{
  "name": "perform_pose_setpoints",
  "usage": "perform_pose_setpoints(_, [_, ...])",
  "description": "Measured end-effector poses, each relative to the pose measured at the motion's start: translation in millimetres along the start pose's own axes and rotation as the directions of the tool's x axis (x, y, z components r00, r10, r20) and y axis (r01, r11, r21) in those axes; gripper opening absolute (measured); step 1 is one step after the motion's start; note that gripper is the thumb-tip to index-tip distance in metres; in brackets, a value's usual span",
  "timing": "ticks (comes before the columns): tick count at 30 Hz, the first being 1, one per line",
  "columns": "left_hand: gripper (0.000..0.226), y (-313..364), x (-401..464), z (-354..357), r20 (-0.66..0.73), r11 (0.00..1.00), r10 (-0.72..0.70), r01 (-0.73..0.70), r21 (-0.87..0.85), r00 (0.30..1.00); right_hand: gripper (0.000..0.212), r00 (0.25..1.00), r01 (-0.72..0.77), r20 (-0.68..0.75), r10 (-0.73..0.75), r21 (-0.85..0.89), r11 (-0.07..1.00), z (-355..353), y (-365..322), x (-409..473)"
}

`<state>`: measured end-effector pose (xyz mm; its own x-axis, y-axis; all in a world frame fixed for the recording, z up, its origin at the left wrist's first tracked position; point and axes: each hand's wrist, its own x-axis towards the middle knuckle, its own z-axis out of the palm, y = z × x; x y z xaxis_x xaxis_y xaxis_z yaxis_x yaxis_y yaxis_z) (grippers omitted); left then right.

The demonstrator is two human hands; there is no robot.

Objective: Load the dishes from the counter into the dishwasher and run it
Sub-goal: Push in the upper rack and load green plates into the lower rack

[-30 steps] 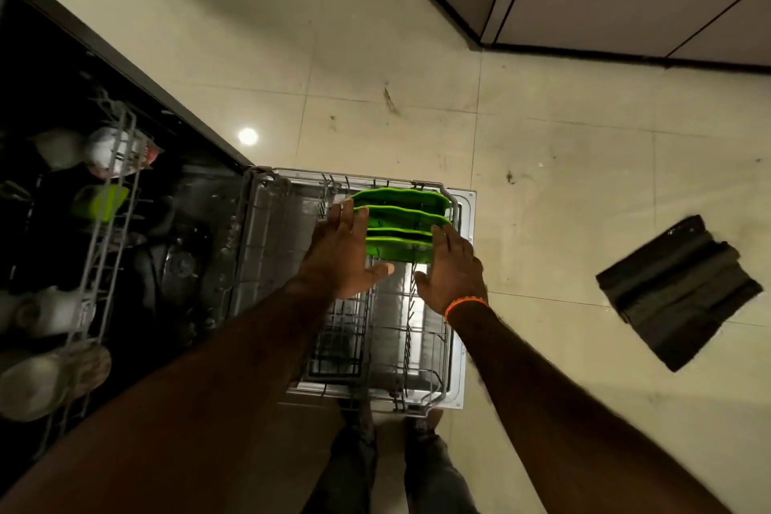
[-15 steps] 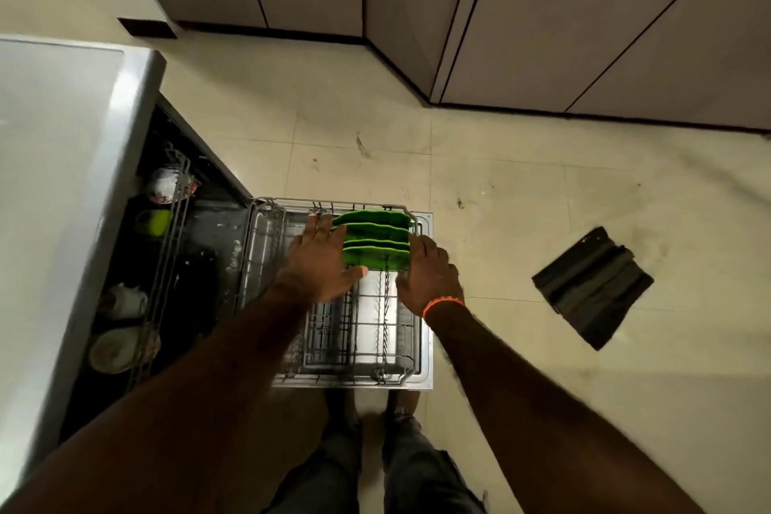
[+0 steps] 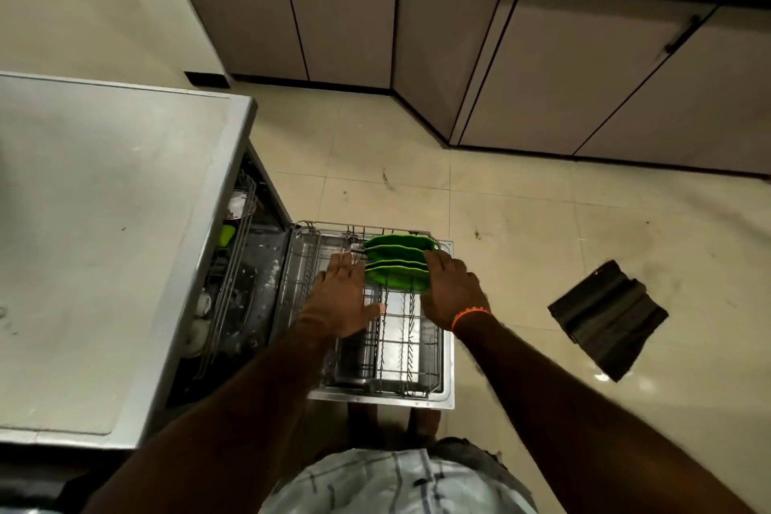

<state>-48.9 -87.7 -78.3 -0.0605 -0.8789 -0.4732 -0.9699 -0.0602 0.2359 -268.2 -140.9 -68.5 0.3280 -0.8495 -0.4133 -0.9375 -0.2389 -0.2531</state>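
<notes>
Far to the left of the left hand, the grey top of the dishwasher fills the view, and beside its edge the dark opening shows the upper rack with a white cup and a green cup in it. The left hand lies flat with straight fingers, spread over the wires of the pulled-out lower rack; its fingertips come up to the left edge of the green plates, and it grips nothing. The plates stand on edge in a row of four at the far end of that rack, between the two hands. The right hand, with an orange band at the wrist, lies with relaxed fingers against the right edge of the plates, touching them without closing round them. Well to the right of this hand, a dark folded cloth lies on the tiled floor.
</notes>
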Motion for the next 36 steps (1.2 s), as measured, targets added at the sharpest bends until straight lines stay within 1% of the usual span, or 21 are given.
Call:
perform_pose_setpoints(4, [0.106,-13,-12,4,-0.009,0.999,-0.024,0.024,-0.025,1.000,0.082,1.000,-0.003,-0.013,0.002,-0.018,1.000,0,-5,-6])
perform_pose_setpoints(10, [0.112,-26,-28,7,-0.038,0.999,-0.044,0.044,-0.012,0.998,0.089,0.999,0.038,0.013,-0.037,-0.078,0.996,7,-12,-13])
perform_pose_setpoints(15, [0.112,-37,-43,-2,-0.074,0.995,-0.099,0.097,-0.027,0.992,0.097,0.993,0.108,0.051,-0.102,-0.123,0.987,5,-29,-9])
perform_pose_setpoints(20, [0.112,-47,-62,-8,-0.126,0.977,-0.209,0.201,-0.068,0.970,0.099,0.973,0.229,0.072,-0.220,-0.171,0.958,-5,-46,5])
perform_pose_setpoints(23, [0.114,-49,-78,-6,-0.154,0.950,-0.307,0.291,-0.116,0.939,0.102,0.950,0.311,0.098,-0.296,-0.219,0.925,-15,-54,15])
perform_pose_setpoints(27, [0.119,-46,-103,0,-0.177,0.897,-0.427,0.390,-0.210,0.887,0.106,0.910,0.415,0.120,-0.398,-0.226,0.881,-28,-79,29])
perform_pose_setpoints(30, [0.118,-42,-126,8,-0.220,0.842,-0.525,0.467,-0.269,0.822,0.109,0.856,0.517,0.137,-0.499,-0.232,0.824,-29,-104,30])
perform_pose_setpoints(33, [0.116,-37,-152,21,-0.266,0.783,-0.615,0.534,-0.318,0.742,0.113,0.776,0.631,0.171,-0.608,-0.241,0.737,-24,-128,25])
perform_pose_setpoints(36, [0.121,-31,-177,34,-0.275,0.711,-0.697,0.592,-0.379,0.662,0.116,0.701,0.712,0.210,-0.682,-0.263,0.651,-15,-147,17])
